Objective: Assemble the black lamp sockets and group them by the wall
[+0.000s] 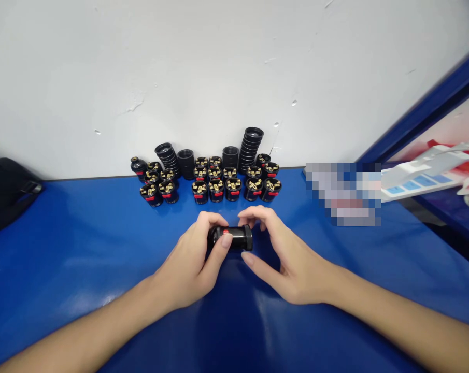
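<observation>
My left hand [195, 256] grips a black lamp socket [234, 238] with a red tab, held on its side just above the blue table [63, 248]. My right hand [283, 248] curls around the socket's right end, thumb below and fingers arched over its ribbed ring. Whether the right fingers press the ring I cannot tell. Behind the hands, several black sockets with brass contacts and red tabs [216, 189] stand in rows against the wall.
Stacks of black threaded rings [251, 147] stand behind the sockets by the white wall. A black bag [4, 189] lies at the far left. A blurred-out patch and white-blue printed packaging [424, 173] lie at the right, near a blue frame edge.
</observation>
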`<state>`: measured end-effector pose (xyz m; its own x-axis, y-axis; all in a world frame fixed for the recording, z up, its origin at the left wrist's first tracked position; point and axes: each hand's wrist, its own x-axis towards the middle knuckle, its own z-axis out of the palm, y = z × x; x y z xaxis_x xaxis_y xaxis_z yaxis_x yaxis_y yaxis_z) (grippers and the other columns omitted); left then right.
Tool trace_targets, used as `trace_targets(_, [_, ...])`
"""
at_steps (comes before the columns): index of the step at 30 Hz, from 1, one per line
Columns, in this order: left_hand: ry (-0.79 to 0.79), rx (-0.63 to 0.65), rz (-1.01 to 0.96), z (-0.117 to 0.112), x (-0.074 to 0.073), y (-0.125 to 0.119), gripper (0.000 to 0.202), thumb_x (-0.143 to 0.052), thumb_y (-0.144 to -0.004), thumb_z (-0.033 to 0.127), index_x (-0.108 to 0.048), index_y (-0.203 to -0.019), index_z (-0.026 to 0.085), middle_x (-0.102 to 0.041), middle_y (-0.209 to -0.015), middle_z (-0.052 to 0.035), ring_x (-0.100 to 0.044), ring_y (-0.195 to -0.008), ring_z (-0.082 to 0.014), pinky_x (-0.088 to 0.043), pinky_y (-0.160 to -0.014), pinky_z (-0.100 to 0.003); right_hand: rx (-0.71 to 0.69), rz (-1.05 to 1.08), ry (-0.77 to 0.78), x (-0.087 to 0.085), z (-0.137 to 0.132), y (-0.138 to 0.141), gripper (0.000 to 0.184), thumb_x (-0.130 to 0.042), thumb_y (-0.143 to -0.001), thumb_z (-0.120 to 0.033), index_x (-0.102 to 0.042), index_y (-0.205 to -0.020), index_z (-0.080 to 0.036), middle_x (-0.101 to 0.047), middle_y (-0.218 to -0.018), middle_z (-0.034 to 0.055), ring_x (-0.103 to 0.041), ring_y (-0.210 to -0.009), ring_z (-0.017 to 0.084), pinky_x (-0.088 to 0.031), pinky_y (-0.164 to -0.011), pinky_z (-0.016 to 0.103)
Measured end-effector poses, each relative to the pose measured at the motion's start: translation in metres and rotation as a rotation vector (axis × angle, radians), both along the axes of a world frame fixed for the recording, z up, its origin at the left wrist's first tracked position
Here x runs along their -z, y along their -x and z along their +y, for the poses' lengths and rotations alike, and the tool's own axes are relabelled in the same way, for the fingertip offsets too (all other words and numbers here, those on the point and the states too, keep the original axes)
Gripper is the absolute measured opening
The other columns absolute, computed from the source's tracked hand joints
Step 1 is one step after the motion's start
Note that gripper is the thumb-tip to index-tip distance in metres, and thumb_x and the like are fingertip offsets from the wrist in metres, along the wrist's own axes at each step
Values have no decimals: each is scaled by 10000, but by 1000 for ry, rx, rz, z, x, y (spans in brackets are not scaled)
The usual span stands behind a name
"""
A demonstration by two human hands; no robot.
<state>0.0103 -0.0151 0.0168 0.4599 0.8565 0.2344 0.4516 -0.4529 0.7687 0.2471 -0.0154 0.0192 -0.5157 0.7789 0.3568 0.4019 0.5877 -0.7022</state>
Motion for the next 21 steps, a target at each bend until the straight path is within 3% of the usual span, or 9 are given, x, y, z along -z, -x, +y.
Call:
trace_targets(3, [-5,1,8,0,0,0,182,-431,-1141,379,-470,-1257,244,-637,-1019,-31,-626,-863,-177,-468,-755,-335,13,3,80,-1,0,-1,319,-464,-1100,-263,-415,-1414,-235,-643,-1045,66,-644,-963,247,-532,-922,461])
trace_targets(7, [-5,-4,9,0,0,0,183,-432,-1141,384,-470,-1251,242,-640,-1043,-38,-630,-887,-181,-468,-762,-336,-18,29,-6,-1,0,-2,450,-592,-1002,-230,-423,-1419,-215,-610,-1213,122,-619,-1101,282,-529,-955,466])
trace_targets(11, [-4,-2,15,0,0,0,183,-436,-1140,380,-468,-1258,243,-643,-1032,-33,-631,-875,-180,-471,-761,-335,-13,0,82,0,-1,-1,355,-501,-1077,-254,-421,-1421,-222,-648,-1125,97,-650,-1044,265,-540,-955,482])
trace_targets(16, [-19,-8,11,0,-1,0,182,-436,-1139,380,-468,-1250,240,-648,-1052,-44,-637,-887,-185,-489,-775,-343,-20,5,1,0,-1,0,499,-649,-981,-230,-421,-1426,-238,-614,-1258,126,-638,-1117,283,-562,-958,475])
trace_targets(19, [-13,-16,11,0,-1,0,188,-439,-1138,388,-467,-1251,241,-652,-1067,-50,-645,-906,-190,-499,-791,-352,13,0,66,-1,0,0,311,-505,-1089,-271,-449,-1393,-237,-649,-1125,97,-664,-1034,262,-570,-943,478])
trace_targets(21, [-17,-18,10,0,0,-1,189,-436,-1138,387,-464,-1255,241,-653,-1074,-54,-648,-918,-193,-502,-797,-355,17,8,31,-1,0,0,317,-512,-1075,-249,-455,-1387,-239,-644,-1137,102,-655,-1036,266,-573,-932,476])
